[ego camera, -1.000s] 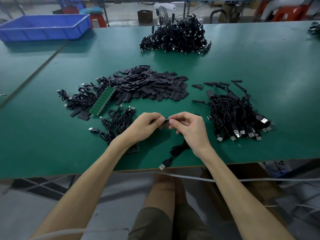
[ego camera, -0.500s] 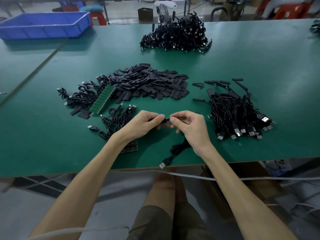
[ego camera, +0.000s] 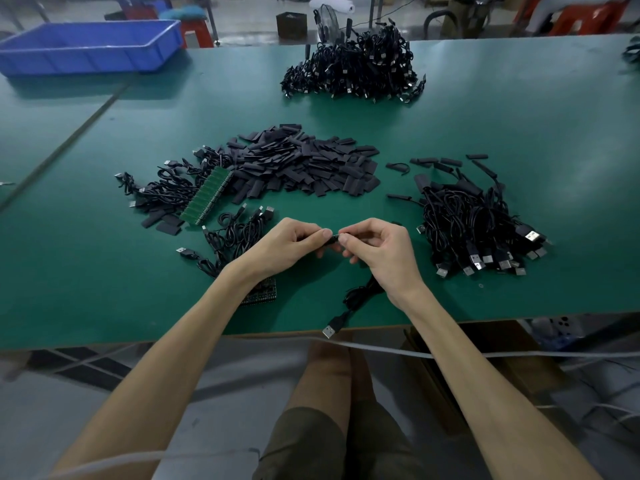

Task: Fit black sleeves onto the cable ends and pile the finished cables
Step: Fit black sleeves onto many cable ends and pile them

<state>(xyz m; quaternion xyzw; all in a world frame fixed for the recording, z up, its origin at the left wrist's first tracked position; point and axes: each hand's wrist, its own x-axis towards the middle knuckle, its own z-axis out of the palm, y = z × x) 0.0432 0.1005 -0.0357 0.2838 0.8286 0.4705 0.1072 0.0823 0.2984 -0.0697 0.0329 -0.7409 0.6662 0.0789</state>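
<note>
My left hand [ego camera: 287, 249] and my right hand [ego camera: 379, 252] meet over the near middle of the green table [ego camera: 519, 126]. Between their fingertips they pinch a small black sleeve [ego camera: 333, 238] and a cable end. The black cable [ego camera: 356, 297] hangs from my right hand down to its USB plug [ego camera: 330, 329] at the table's front edge. A heap of loose black sleeves [ego camera: 298, 164] lies behind my hands. A cable pile [ego camera: 474, 223] sits right of my right hand.
More cables [ego camera: 232, 237] lie left of my left hand, with a green circuit-board strip [ego camera: 207, 195] and a small dark board [ego camera: 261, 292]. A big cable heap [ego camera: 353, 67] stands far back. A blue bin [ego camera: 86, 46] sits far left.
Both hands have stayed together on the sleeve and cable end, with only slight finger shifts. The cable still hangs below my right hand.
</note>
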